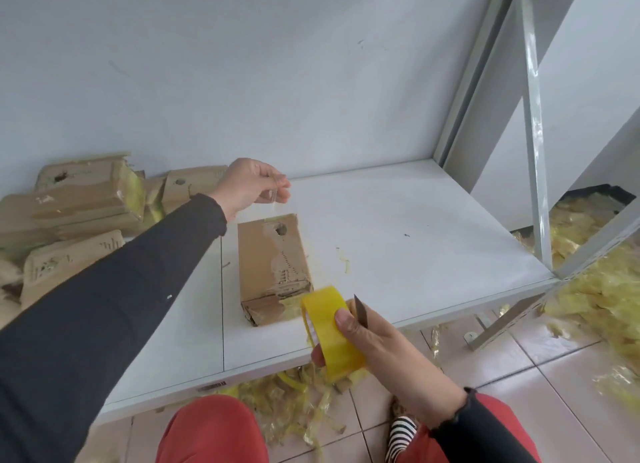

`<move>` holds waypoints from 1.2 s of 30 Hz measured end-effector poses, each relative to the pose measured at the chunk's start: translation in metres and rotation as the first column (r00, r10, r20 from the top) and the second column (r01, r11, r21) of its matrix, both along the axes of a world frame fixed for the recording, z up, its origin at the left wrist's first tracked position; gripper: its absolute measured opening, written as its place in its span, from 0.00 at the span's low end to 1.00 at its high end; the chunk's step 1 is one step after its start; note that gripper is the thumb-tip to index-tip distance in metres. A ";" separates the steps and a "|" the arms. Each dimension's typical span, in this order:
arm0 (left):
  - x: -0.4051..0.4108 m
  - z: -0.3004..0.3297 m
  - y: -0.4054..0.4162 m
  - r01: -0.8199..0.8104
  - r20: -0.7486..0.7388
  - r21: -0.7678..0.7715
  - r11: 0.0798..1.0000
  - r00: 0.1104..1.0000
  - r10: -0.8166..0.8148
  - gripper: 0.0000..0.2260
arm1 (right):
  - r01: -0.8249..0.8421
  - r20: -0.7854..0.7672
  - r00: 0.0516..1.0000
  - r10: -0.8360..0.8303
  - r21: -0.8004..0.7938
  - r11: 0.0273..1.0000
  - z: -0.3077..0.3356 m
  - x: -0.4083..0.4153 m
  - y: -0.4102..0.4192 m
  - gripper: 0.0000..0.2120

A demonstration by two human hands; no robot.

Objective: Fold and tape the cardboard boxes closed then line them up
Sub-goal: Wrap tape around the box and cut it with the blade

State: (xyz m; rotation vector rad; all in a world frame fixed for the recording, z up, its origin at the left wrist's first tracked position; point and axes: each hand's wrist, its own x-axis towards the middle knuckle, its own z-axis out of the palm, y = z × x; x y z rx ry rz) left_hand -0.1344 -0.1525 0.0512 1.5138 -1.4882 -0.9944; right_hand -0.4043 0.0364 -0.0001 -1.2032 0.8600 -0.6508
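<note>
One box point(273, 265) lies flat on the white shelf point(398, 227), near its front edge, flaps folded shut; its top face is scuffed, with a round hole near the far end. A run of clear tape appears to stretch along the top of the box from near end to far end, though the film is too faint to confirm how much of it is stuck down. Taping of this box is judged under way, not finished: the strip is not yet cut from the roll point(329, 331). Left of the box, a pile of boxes point(72, 213) lies heaped against the wall, several showing tape; they are stacked loosely and not in a row, so lining up remains to be done. Left hand point(251, 184), just beyond the far end of the box, is closed in a pinch on the free end of the tape, held slightly above the cardboard. Right hand point(374, 345), at the near end of the box, is closed around the roll, thumb on its outer face, and also holds a thin blade point(361, 310) between the fingers. Scrap tape point(595, 289) litters the floor to the right of the box.
</note>
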 end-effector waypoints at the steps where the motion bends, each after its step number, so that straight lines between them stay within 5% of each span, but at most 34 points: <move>1: 0.003 -0.004 -0.004 0.006 0.033 0.014 1.000 0.999 -0.006 0.09 | 0.009 -0.002 1.000 -0.009 0.012 1.000 -0.003 0.001 0.003 0.26; 9: 0.022 -0.039 -0.028 0.043 0.236 0.016 0.999 0.971 -0.046 0.06 | 0.070 -0.026 0.997 -0.067 0.149 0.986 -0.004 0.029 -0.001 0.21; 14: 0.028 -0.040 -0.041 0.038 0.275 -0.082 0.996 0.961 -0.014 0.08 | 0.176 -0.025 0.984 -0.176 0.257 0.950 -0.018 0.045 0.008 0.26; 18: 0.027 -0.048 -0.051 0.120 0.349 -0.052 0.991 0.932 -0.094 0.07 | 0.217 -0.104 0.974 -0.201 0.177 0.960 -0.025 0.053 0.012 0.34; 26: 0.036 -0.068 -0.069 0.109 0.396 -0.035 0.993 0.914 -0.087 0.07 | 0.235 -0.187 0.959 -0.211 0.117 0.965 -0.030 0.065 -0.008 0.19; 32: 0.030 -0.097 -0.076 0.144 0.431 0.096 0.985 0.886 -0.172 0.07 | 0.259 -0.329 0.918 -0.222 0.072 0.963 -0.053 0.070 -0.015 0.41; 36: 0.027 -0.092 -0.089 0.175 0.457 0.307 0.936 0.835 -0.306 0.06 | 0.258 -0.279 0.938 -0.204 0.171 0.951 -0.058 0.071 -0.025 0.40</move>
